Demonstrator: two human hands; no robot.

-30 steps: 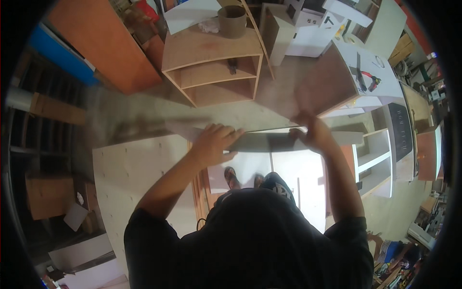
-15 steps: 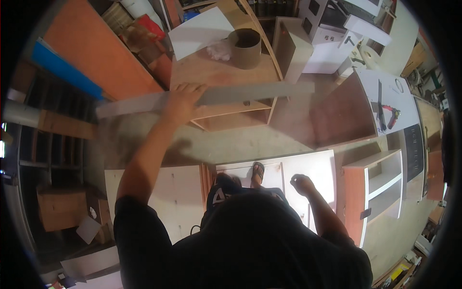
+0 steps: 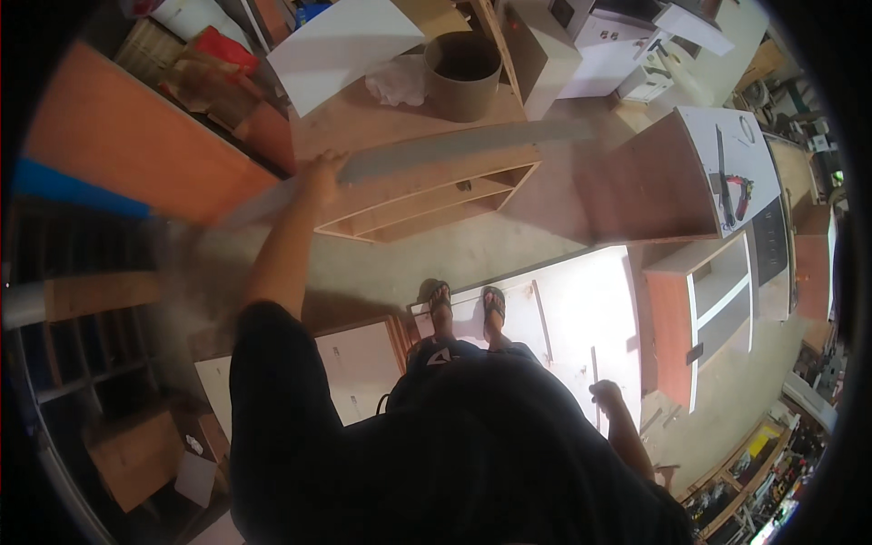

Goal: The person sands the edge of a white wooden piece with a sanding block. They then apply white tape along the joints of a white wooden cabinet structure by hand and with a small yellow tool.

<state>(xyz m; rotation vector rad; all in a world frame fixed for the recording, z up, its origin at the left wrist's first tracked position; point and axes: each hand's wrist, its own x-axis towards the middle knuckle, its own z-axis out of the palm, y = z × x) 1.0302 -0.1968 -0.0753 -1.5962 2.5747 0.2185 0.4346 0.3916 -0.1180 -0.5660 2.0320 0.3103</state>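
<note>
My left hand (image 3: 322,174), arm stretched forward, is closed around the edge of a long, narrow pale grey board (image 3: 436,154). The board spans the view in front of me, with both ends blurred by motion. Behind and below it stands an open wooden cabinet carcass (image 3: 427,204) with a shelf inside. My right hand (image 3: 607,395) hangs low at my right side, fingers curled, with nothing visible in it. Beneath that hand lie white panels (image 3: 581,309), and my sandalled feet stand at their far edge.
A round brown tub (image 3: 463,77) and a white sheet (image 3: 341,45) lie on the wooden top ahead. An orange panel (image 3: 136,136) leans at the left, above dark shelving. To the right are a small shelf unit (image 3: 672,309) and a white-topped cabinet (image 3: 727,163) bearing tools.
My left hand and the board have shifted left, and the board is more tilted. My right hand has dropped lower and nearer my body. The whole view has turned, and both feet now show.
</note>
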